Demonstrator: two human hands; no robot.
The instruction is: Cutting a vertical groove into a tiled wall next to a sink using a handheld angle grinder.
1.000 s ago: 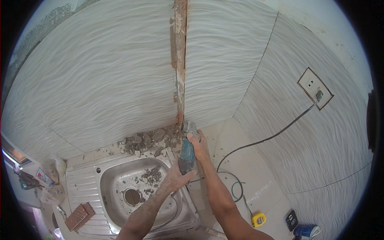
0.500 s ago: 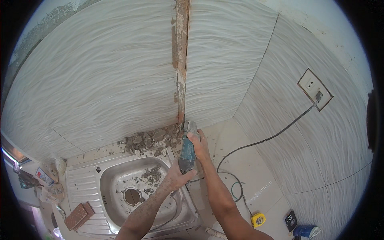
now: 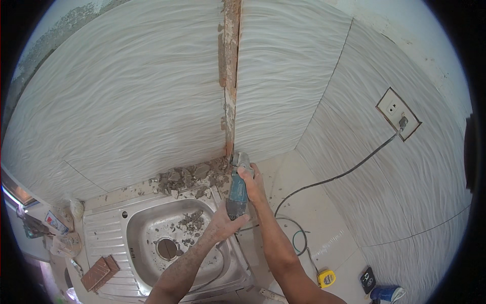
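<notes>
Brown tile pieces [image 3: 100,274]: on the drainboard at far left, well apart from the tool; fine there.
Sink [image 3: 132,243]: grey debris in the bowl near the drain. I'd cover the drain opening so chips don't go down.
Rubble heap [image 3: 185,177]: broken chunks between sink and wall, reaching the groove's foot. Best swept aside, so the grinder head gets room and nothing kicks up.
Left hand [image 3: 224,224]: fingers wrapped around the rear body. Good place to steer from; wrist in line with the tool.
Wall groove [image 3: 230,101]: vertical strip cut through the white wavy tile, rough brown inside. Follow its right edge, light pressure, let the disc do the work.
Angle grinder [image 3: 237,192]: blue-green body, head up at the groove's foot. Disc mostly hidden; can't tell if it's biting. Hold it square to the wall; twisting likely binds it.
Right hand [image 3: 252,183]: fingers closed around the front end, thumb over the head. Bare and close to the disc; a side handle would be safer.
Power cord [image 3: 344,178]: runs from the wall socket [image 3: 393,107] and loops on the counter, right of the tool. Leave slack, route clear of the disc.
</notes>
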